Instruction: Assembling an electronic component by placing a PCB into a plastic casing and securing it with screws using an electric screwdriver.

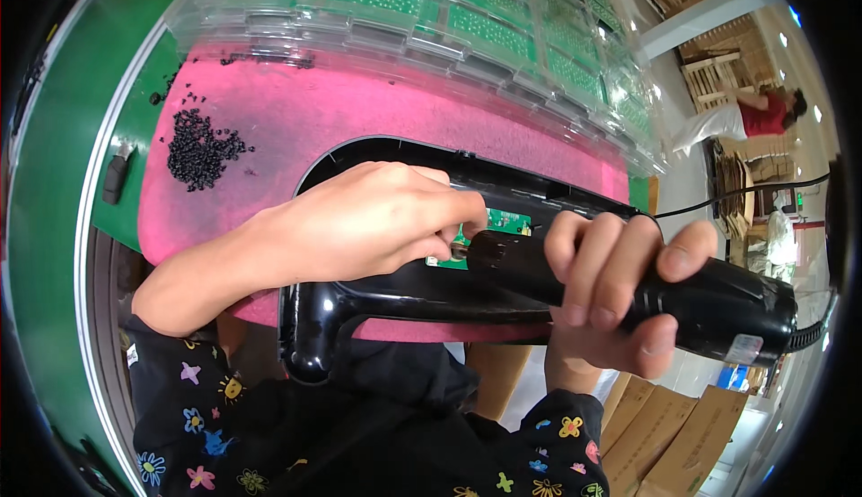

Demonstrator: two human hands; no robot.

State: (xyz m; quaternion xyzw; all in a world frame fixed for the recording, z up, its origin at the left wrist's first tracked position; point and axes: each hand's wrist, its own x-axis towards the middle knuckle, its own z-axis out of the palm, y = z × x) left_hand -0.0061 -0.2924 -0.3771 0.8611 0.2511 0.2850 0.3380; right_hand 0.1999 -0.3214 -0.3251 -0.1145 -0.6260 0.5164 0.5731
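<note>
My right hand point(611, 277) is wrapped round a black corded electric screwdriver point(516, 266), which lies nearly level with its nose toward the left. At that nose my left hand point(377, 214) pinches with thumb and forefinger; whatever is between the fingertips is too small and covered to name. Just beneath them, a green circuit board point(510, 221) sits inside a glossy black plastic housing point(325, 304), partly hidden by both hands and the tool. The housing rests on a pink mat point(296, 106).
Small black screws point(199, 151) lie heaped at the mat's left. Clear plastic trays with green circuit boards point(489, 30) are stacked along the far side. A black-handled tool point(115, 178) lies on the green table's left. Cardboard boxes point(678, 448) stand lower right; another person point(763, 115) is far right.
</note>
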